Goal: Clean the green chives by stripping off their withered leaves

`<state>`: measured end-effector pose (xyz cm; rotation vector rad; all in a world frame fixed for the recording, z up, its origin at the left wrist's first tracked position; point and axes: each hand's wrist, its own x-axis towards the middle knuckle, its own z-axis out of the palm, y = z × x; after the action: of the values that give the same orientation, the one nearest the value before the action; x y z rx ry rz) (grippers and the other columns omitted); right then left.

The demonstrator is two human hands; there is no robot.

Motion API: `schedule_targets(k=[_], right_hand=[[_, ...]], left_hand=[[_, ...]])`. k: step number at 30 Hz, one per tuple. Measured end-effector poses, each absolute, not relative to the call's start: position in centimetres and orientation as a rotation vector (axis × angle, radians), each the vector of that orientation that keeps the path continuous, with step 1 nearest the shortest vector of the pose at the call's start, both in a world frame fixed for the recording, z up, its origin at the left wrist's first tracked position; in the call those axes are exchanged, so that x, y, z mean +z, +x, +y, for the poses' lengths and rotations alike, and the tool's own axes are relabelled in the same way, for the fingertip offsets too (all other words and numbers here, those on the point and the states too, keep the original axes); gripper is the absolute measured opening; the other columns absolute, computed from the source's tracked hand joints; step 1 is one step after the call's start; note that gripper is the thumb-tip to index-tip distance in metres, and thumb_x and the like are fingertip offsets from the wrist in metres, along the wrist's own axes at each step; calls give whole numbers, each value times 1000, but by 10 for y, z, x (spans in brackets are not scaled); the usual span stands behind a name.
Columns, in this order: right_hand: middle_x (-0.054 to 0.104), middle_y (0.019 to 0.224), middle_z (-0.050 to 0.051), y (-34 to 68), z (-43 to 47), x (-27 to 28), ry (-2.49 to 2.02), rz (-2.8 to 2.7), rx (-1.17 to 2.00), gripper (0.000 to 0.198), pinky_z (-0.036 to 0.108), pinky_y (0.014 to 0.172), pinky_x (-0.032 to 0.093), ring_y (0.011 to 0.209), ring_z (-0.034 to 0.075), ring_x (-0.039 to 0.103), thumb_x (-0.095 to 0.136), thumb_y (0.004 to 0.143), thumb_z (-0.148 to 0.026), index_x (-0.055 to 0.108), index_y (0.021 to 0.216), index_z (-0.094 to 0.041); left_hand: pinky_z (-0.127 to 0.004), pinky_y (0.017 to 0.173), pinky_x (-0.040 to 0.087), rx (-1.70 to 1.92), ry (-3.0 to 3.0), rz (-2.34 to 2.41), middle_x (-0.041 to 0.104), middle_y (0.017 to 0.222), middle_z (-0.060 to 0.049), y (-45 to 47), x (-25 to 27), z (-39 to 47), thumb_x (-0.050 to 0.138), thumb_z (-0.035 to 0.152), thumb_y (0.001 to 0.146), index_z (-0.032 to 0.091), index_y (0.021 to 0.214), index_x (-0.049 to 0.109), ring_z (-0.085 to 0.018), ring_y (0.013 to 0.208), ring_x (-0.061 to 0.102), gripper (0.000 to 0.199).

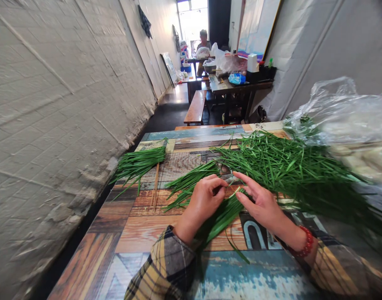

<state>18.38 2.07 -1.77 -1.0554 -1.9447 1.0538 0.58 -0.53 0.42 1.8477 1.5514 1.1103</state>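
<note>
My left hand (208, 198) is closed in a pinch, thumb against forefinger, over a small bunch of garlic chives (223, 218) on the table. What sits between its fingertips is too small to make out; a thin light-brown line shows just beside them. To its right, my right hand (261, 204) has its fingers spread, the thumb by the pale cut ends of that bunch. Another group of garlic chives (193, 179) lies just beyond my left hand. Farther left, a neat bundle of garlic chives (141, 160) rests near several thin wooden skewers (156, 187).
A large loose heap of garlic chives (290, 162) spreads over the right side of the patterned table (106, 231). Clear plastic bags (350, 112) stand at the right edge. Beyond are a wooden bench (196, 106), more tables and a seated person (204, 39). A white wall runs along the left.
</note>
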Motion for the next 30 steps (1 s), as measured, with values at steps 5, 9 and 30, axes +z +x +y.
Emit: schedule_targets(k=[5, 9, 30], right_hand=[[71, 94, 3, 183, 22, -18, -1051, -1967, 1028, 46, 28, 74, 54, 77, 15, 66, 51, 86, -28, 51, 132, -23], [70, 106, 5, 183, 23, -18, -1044, -2001, 1007, 29, 32, 85, 51, 95, 19, 65, 50, 86, -29, 61, 112, -22], [71, 94, 4, 183, 20, -19, -1143, -2068, 1042, 27, 32, 74, 47, 78, 18, 62, 49, 86, -36, 64, 103, -21]], left_hand=[[-22, 57, 34, 1002, 1903, 1426, 59, 71, -2, 7, 3, -8, 53, 13, 81, 18, 78, 71, -11, 62, 51, 19], [-22, 63, 39, 1020, 1810, 1374, 64, 72, -3, 4, 8, -7, 53, 14, 80, 16, 77, 71, -13, 68, 56, 18], [-29, 74, 43, 549, 2068, 2055, 60, 84, -4, -14, 3, -4, 54, 15, 81, 19, 81, 63, -18, 81, 56, 11]])
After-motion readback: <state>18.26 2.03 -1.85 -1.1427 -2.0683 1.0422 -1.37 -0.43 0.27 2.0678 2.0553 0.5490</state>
